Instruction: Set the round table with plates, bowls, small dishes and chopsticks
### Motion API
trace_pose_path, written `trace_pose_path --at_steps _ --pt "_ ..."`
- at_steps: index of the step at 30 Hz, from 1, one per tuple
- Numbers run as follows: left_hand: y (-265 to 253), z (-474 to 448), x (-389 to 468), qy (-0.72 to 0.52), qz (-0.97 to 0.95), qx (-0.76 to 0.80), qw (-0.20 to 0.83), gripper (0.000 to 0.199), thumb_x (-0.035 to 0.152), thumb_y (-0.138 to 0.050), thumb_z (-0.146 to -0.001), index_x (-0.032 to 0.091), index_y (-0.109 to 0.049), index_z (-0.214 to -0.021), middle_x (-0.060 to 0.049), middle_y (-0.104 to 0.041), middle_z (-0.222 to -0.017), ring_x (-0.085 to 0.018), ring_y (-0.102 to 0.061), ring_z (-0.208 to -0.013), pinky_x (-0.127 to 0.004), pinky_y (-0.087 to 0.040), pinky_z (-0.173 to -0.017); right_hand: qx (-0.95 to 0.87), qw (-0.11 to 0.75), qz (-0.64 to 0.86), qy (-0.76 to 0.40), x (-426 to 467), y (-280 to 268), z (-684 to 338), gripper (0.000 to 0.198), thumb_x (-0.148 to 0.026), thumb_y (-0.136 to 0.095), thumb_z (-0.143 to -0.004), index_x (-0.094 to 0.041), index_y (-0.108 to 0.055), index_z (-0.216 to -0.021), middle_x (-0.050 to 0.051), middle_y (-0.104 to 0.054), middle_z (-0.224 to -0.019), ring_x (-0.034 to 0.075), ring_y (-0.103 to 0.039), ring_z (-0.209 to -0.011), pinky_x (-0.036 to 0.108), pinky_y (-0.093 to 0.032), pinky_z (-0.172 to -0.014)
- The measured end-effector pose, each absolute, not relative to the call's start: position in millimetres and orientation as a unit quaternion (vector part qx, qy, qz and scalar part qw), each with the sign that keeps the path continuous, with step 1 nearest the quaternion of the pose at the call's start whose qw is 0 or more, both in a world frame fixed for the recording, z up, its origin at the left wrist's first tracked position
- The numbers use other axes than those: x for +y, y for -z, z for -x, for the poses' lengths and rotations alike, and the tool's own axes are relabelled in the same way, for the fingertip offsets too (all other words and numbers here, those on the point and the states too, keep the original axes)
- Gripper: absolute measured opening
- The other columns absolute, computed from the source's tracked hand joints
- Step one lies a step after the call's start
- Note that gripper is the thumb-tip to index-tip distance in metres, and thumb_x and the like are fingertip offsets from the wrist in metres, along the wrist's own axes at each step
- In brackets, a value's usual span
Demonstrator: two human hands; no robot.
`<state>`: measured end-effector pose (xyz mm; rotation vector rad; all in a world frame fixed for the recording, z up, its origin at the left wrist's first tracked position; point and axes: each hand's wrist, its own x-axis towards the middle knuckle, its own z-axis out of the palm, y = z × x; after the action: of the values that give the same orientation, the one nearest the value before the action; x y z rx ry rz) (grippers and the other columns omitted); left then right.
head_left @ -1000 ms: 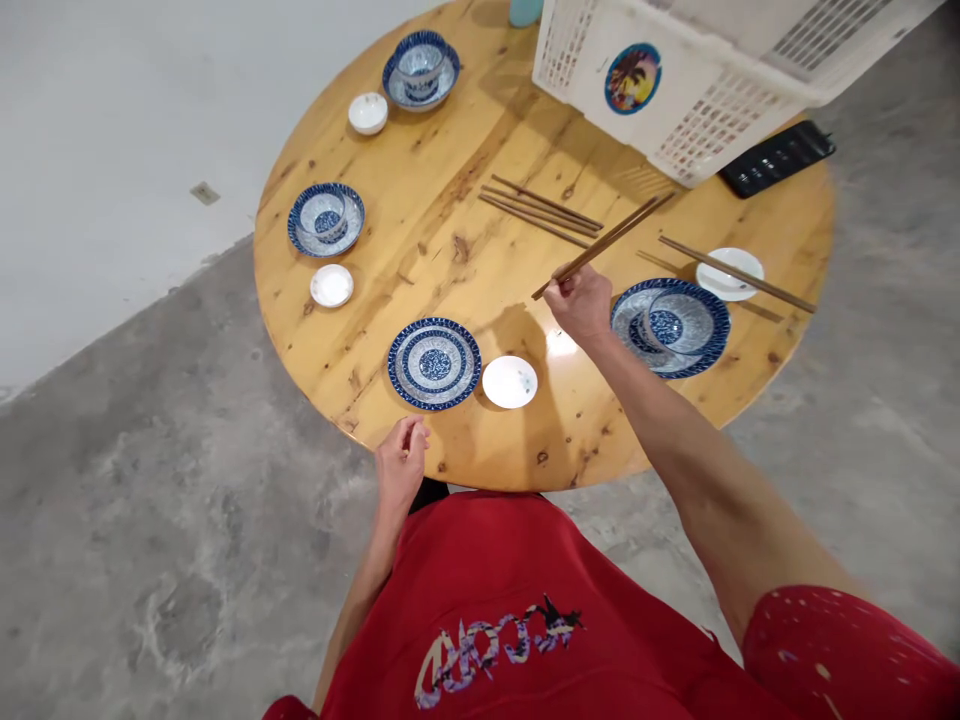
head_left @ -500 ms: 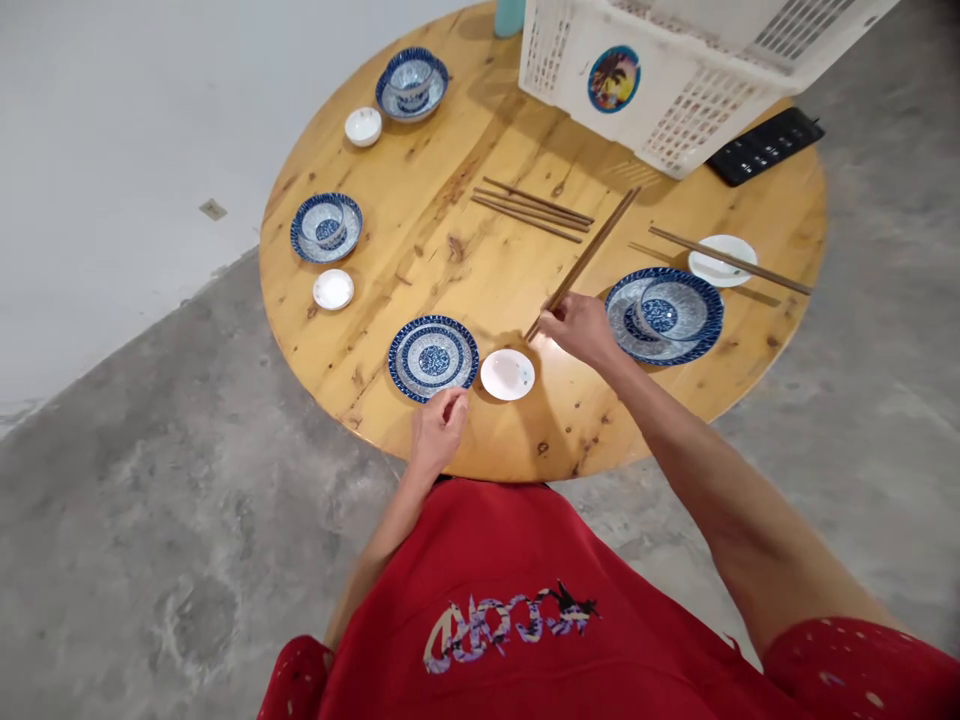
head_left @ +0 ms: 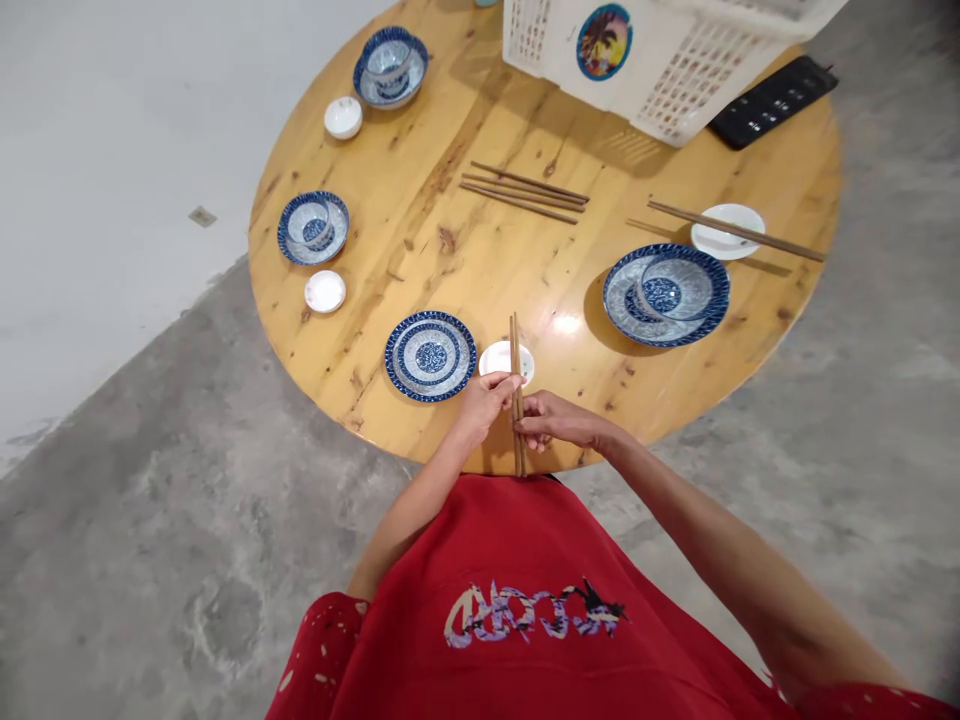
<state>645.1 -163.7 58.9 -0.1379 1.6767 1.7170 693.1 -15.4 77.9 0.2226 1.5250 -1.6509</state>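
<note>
A pair of brown chopsticks [head_left: 514,345] points away from me, its far part over a small white dish [head_left: 491,357]. My right hand [head_left: 556,419] pinches the pair from the right, below the dish. From the left, my left hand [head_left: 487,402] has its thumb and fingers closed on the same pair, a little farther up. Just left of the dish lies a blue-and-white plate [head_left: 430,357] with a matching bowl or smaller plate in its middle; which one I cannot tell.
More chopsticks [head_left: 525,193] lie mid-table. To the right are a bowl on a plate [head_left: 666,295] and chopsticks across a white dish [head_left: 727,232]. Two more settings [head_left: 313,228] line the left edge. A white basket [head_left: 600,50] and a black device [head_left: 772,102] stand at the back.
My right hand has brought the chopsticks toward me and turned them lengthwise over the small dish. My left hand has moved right from the plate and taken hold of them too.
</note>
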Motion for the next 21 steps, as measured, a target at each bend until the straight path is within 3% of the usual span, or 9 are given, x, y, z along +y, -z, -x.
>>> trace_pose_path --at_steps 6,10,15,21 --pt "-42.1 -639.0 -150.9 -0.653 0.105 0.677 0.323 0.029 0.04 -0.068 -0.079 0.015 -0.063 -0.066 0.004 -0.049 -0.059 -0.009 -0.041 -0.058 -0.024 -0.032 -0.059 0.677 0.316 -0.149 0.648 -23.6 -55.2 -709.9 0.032 -0.052 -0.064 -0.067 -0.022 -0.051 -0.069 -0.001 -0.057 -0.056 0.014 -0.053 -0.052 0.026 -0.041 -0.053" --pt "-27.2 -638.5 -142.0 -0.639 0.112 0.703 0.291 0.023 0.031 -0.062 -0.082 0.016 -0.061 -0.065 0.004 -0.05 -0.061 -0.01 -0.042 -0.059 -0.024 -0.033 -0.059 0.806 0.221 -0.183 0.518 -33.8 -47.1 -727.5 0.026 -0.048 -0.058 -0.075 -0.024 -0.052 -0.068 0.002 -0.061 -0.061 0.019 -0.057 -0.06 0.03 -0.04 -0.059" --pt "-17.0 -637.6 -139.0 -0.587 0.099 0.753 0.28 0.023 0.033 -0.061 -0.085 0.016 -0.067 -0.071 0.002 -0.054 -0.061 -0.013 -0.048 -0.063 -0.023 -0.037 -0.061 0.839 0.244 -0.182 0.452 -42.6 -47.3 -735.0 0.026 -0.04 -0.048 -0.089 -0.025 -0.048 -0.067 0.004 -0.066 -0.063 0.022 -0.063 -0.065 0.032 -0.042 -0.067" --pt "-18.4 -631.4 -136.4 -0.52 0.088 0.803 0.279 0.024 0.031 -0.062 -0.087 0.017 -0.068 -0.068 -0.001 -0.059 -0.06 -0.016 -0.057 -0.066 -0.024 -0.042 -0.064 0.883 0.24 -0.156 0.372 -42.1 -39.8 -731.8 0.022 -0.034 -0.049 -0.091 -0.024 -0.049 -0.071 0.007 -0.069 -0.07 0.025 -0.066 -0.073 0.032 -0.04 -0.068"
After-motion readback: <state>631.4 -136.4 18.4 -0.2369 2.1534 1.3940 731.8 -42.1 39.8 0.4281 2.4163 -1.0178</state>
